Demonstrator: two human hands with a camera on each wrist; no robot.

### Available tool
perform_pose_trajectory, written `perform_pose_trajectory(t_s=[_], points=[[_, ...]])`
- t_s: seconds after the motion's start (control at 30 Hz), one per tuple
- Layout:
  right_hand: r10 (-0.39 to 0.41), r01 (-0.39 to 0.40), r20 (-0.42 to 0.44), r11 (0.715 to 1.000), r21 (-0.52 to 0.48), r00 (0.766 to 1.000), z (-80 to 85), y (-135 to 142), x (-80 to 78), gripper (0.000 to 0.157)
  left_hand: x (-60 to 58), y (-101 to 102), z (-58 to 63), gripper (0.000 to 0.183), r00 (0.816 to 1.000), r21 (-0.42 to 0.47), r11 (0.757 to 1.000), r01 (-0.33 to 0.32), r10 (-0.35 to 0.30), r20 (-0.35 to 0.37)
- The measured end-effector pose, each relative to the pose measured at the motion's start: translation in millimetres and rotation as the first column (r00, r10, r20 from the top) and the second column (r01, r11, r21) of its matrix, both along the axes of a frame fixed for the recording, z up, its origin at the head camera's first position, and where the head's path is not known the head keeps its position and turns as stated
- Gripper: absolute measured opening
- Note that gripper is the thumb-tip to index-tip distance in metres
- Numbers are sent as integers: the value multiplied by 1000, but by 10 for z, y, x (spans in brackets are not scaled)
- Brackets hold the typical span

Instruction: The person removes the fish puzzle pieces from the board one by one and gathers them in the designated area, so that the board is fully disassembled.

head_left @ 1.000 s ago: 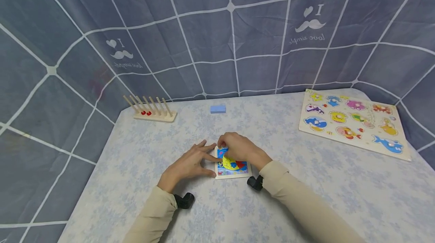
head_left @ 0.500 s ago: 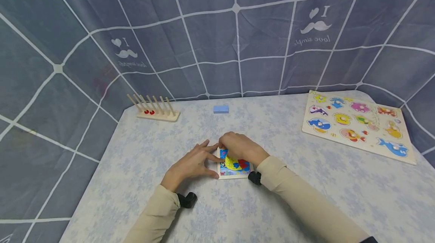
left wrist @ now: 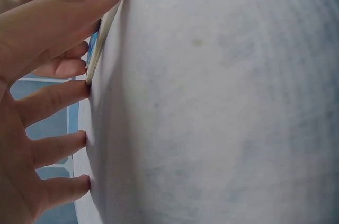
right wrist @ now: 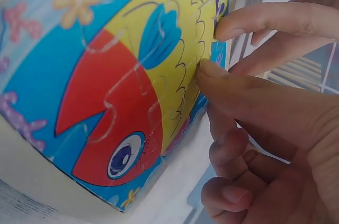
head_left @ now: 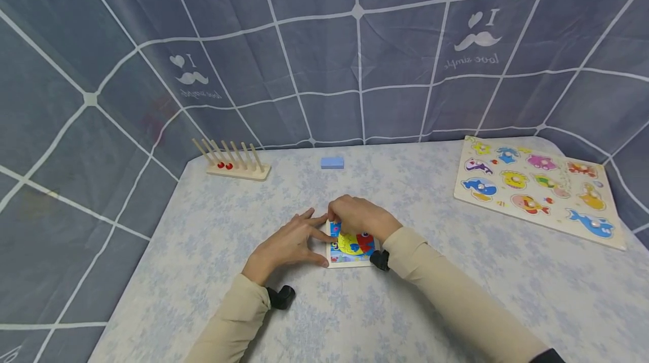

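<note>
A small square jigsaw puzzle (head_left: 350, 247) in a pale wooden frame lies on the table, its picture a red and yellow fish on blue. My left hand (head_left: 286, 244) is spread along its left side with fingers straight; the thumb touches the near corner. In the left wrist view, those fingertips meet the puzzle's thin edge (left wrist: 97, 57). My right hand (head_left: 357, 216) bends over the far left corner. Seen from the right wrist, its thumb (right wrist: 241, 89) presses on the yellow part near the tail, and its other fingers curl at the edge. Their tips are partly hidden.
A peg rack (head_left: 238, 170) with two red beads stands at the back left. Behind the puzzle lies a light blue block (head_left: 332, 163). On the right is a large sea-animal knob board (head_left: 539, 188). A grey curtain (head_left: 324, 58) hangs along the table's back edge.
The whole scene shifts slightly rightward in the head view. Both hands stay at the puzzle, the right one bent over the same corner; more of the fish's red head now shows.
</note>
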State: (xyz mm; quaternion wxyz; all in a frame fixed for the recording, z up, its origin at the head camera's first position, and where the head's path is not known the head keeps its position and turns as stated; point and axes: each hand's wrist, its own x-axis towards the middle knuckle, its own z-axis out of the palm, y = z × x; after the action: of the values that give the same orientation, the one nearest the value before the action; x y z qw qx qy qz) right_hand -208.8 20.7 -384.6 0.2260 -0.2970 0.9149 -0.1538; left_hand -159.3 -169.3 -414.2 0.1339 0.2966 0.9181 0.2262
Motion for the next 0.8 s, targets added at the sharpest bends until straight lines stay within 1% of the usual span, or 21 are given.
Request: perform_pose_trajectory(t_s=[0.17, 0.47, 0.6, 0.67, 0.8], points=[[-8, 8, -2, 1000, -11, 1000, 0, 11, -20, 24, -5, 8, 1, 53, 1000, 2, 1000, 6, -6, 2], [-26, 28, 25, 996, -79, 999, -31, 40, -39, 22, -15, 16, 10, 51, 1000, -15, 1000, -3, 3, -1], [-17, 24, 43, 987, -157, 999, -52, 69, -28, 24, -20, 21, 10, 50, 1000, -24, 1000, 0, 0, -7], [-12, 24, 60, 978, -208, 998, -71, 96, -21, 25, -20, 23, 10, 50, 1000, -27, 1000, 2, -2, -8], [-4, 25, 70, 953, -301, 998, -96, 155, -10, 21, -16, 29, 7, 49, 1000, -29, 1000, 6, -6, -6]])
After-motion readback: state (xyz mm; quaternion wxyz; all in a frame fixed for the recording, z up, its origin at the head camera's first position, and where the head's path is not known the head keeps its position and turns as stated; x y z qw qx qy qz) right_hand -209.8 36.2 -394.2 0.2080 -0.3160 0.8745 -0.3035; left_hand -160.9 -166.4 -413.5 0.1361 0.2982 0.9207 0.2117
